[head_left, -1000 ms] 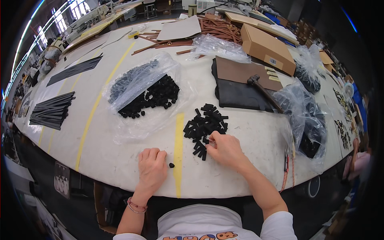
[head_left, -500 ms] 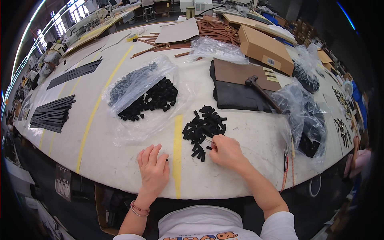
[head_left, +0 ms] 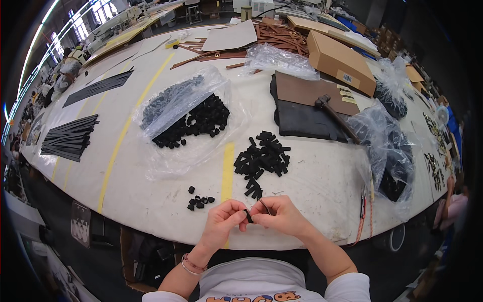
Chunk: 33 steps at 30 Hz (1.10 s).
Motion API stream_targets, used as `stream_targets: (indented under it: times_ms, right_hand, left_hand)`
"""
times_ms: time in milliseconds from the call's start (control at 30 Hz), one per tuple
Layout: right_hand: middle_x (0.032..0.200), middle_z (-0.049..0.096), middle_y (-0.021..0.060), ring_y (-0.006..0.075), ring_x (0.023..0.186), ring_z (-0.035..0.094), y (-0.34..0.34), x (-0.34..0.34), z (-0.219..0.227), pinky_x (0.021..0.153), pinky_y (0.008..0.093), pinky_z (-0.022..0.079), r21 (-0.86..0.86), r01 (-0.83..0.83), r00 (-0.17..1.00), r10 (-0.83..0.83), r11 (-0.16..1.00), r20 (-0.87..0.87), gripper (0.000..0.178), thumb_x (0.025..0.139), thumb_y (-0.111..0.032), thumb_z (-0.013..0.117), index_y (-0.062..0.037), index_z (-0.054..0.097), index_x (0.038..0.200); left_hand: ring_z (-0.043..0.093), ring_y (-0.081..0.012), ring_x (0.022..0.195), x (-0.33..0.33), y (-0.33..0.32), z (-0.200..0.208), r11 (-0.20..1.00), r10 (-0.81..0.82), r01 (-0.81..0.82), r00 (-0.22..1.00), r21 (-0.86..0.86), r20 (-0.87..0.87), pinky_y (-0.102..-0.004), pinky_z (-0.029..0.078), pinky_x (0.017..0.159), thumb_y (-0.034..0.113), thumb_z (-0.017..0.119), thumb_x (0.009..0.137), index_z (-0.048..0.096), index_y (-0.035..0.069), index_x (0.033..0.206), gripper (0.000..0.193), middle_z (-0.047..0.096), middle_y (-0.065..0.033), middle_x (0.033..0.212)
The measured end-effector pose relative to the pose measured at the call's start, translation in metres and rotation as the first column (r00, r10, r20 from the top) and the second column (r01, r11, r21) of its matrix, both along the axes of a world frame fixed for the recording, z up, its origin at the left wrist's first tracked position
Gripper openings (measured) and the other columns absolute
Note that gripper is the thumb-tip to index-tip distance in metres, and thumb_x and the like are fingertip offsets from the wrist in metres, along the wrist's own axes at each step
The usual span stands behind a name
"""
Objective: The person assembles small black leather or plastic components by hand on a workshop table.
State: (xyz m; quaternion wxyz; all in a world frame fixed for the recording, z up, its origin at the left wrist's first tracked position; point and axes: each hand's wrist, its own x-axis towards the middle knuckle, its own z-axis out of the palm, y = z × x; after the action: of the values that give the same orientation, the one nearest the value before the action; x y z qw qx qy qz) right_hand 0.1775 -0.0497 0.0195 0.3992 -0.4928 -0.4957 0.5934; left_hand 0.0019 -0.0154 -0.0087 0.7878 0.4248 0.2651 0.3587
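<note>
Short black strip [head_left: 248,216] is up off the bench [head_left: 312,201], close in front of the person, where the two hands meet. The left hand [head_left: 225,221] pinches it between thumb and fingers; the right hand [head_left: 279,216] has its fingers closed on a slim tool [head_left: 264,206], perhaps tweezers, while its thumb comes up against the strip's right side. How firmly each one grips cannot be told.

The main risk looks like a slip: so little of the strip shows beyond the fingertips that an uneven pinch could twist it or let it drop. The tool, angled close to the left fingertips, could prick a finger or scratch the strip if it skids. A dropped strip might be lost among the pile of black strips [head_left: 261,158] just beyond the hands, and a sweep of the left wrist could scatter the small black loops [head_left: 200,205] lying near it.

The strip's long axis slants, its far end leaning toward the person's left and its near end toward the right. Both ends look alike, so which one leads cannot be told.
</note>
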Motion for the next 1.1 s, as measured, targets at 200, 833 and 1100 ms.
stream_targets:
  times_ms: [200, 833, 1100]
  right_hand:
    - [0.066, 0.056, 0.0017, 0.0027, 0.053, 0.047, 0.000, -0.008, 0.004, 0.047, 0.0184, 0.037, 0.207, 0.064, 0.953, -0.121, 0.976, 0.278, 0.008, 0.070, -0.002, 0.057, 0.0022, 0.057, 0.077]
    - [0.064, 0.056, 0.0086, 0.0131, 0.053, 0.054, -0.006, -0.019, -0.007, 0.047, 0.0237, 0.043, 0.545, 0.085, 0.882, -0.318, 0.834, 0.349, 0.007, 0.069, -0.001, 0.056, -0.0001, 0.054, 0.076]
    - [0.065, 0.053, 0.0091, 0.0196, 0.050, 0.054, -0.009, -0.021, -0.011, 0.044, 0.0272, 0.043, 0.730, -0.072, 0.770, -0.428, 0.680, 0.474, 0.016, 0.060, 0.002, 0.058, -0.0007, 0.052, 0.075]
  left_hand:
    - [0.055, -0.0080, 0.062, 0.009, -0.009, 0.003, 0.962, 0.186, -0.125, 0.951, 0.243, -0.249, -0.0188, 0.045, 0.058, 0.003, 0.052, 0.082, 0.053, -0.003, 0.087, 0.008, 0.058, -0.0054, 0.072]
    - [0.051, -0.0117, 0.049, 0.016, -0.016, 0.000, 0.972, 0.183, -0.179, 0.983, -0.154, 0.016, -0.0215, 0.043, 0.047, 0.007, 0.051, 0.082, 0.048, 0.001, 0.083, 0.007, 0.053, -0.0059, 0.067]
    - [0.045, -0.0087, 0.043, 0.009, -0.009, 0.004, 0.963, 0.068, -0.064, 0.998, -0.261, 0.007, -0.0187, 0.035, 0.040, 0.007, 0.053, 0.080, 0.051, 0.001, 0.079, 0.007, 0.052, -0.0038, 0.061]
